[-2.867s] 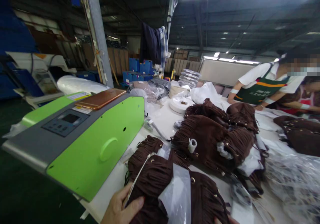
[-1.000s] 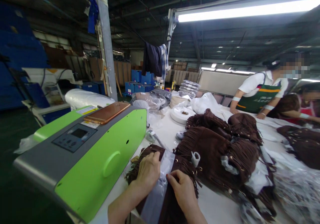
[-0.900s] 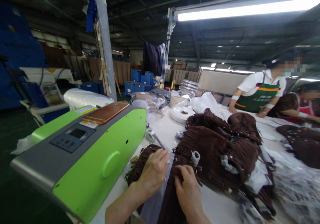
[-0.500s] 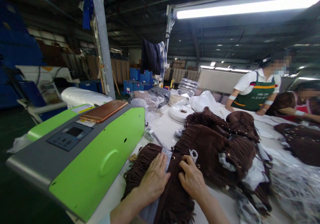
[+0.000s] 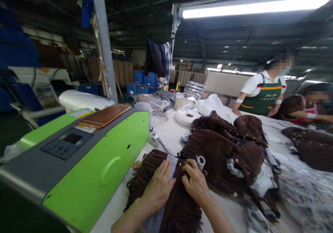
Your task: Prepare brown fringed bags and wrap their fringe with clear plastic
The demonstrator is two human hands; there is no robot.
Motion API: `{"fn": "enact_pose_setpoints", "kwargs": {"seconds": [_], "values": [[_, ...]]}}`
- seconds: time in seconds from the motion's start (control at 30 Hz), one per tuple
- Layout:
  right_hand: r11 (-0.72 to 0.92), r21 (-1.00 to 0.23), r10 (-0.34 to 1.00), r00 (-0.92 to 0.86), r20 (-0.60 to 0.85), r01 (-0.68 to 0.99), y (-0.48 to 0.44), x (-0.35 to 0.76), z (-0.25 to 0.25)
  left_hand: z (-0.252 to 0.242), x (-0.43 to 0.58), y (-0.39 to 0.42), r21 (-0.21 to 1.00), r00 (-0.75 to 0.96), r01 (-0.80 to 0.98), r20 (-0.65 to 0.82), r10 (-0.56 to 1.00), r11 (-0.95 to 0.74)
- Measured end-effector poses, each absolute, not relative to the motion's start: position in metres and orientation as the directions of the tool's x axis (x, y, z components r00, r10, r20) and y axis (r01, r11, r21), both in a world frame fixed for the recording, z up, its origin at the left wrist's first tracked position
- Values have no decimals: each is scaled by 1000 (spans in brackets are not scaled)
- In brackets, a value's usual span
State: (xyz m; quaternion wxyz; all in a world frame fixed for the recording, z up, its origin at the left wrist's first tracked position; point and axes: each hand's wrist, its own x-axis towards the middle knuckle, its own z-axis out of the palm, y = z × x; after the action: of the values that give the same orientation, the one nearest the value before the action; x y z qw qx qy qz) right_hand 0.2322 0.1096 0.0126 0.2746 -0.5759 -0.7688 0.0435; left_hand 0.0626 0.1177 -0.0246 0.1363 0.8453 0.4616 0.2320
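Observation:
A dark brown fringed bag (image 5: 179,205) lies on the white table directly before me. My left hand (image 5: 160,182) rests flat on it, fingers stretched out over a strip of greyish translucent plastic (image 5: 173,164). Beside it, my right hand (image 5: 194,181) has its fingers curled and pinching the bag's edge near a small metal eyelet. A roll of white foam-like wrap (image 5: 200,163) sticks up just behind my right hand. More brown fringed bags (image 5: 213,149) are heaped to the right, some with clear wrapping on their parts.
At left stands a green and grey machine (image 5: 104,170) with a phone (image 5: 105,116) on top. White tape rolls (image 5: 186,117) and a clear tape dispenser-like item (image 5: 156,140) lie behind the bag. Plastic packets (image 5: 307,198) fill the right side. Two people work across the table.
The view has shifted slightly to the right. My right hand's fingers have moved a little along the bag's edge; my left hand stays flat on the plastic strip.

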Motion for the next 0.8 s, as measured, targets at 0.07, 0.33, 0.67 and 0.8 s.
{"fn": "enact_pose_setpoints", "kwargs": {"seconds": [0.07, 0.33, 0.67, 0.8], "values": [[357, -373, 906, -219, 363, 857, 101, 250, 10, -24, 63, 117, 451, 458, 720, 262, 849, -528], [-19, -493, 946, 176, 273, 870, 67, 300, -9, -26, 63, 118, 490, 446, 694, 284, 849, -528], [-122, -783, 882, 428, 197, 610, 90, 277, -23, -25, 61, 118, 473, 453, 707, 269, 850, -526], [-162, -759, 866, 460, 197, 630, 71, 302, -26, -25, 62, 118, 468, 444, 716, 266, 856, -517]]}}
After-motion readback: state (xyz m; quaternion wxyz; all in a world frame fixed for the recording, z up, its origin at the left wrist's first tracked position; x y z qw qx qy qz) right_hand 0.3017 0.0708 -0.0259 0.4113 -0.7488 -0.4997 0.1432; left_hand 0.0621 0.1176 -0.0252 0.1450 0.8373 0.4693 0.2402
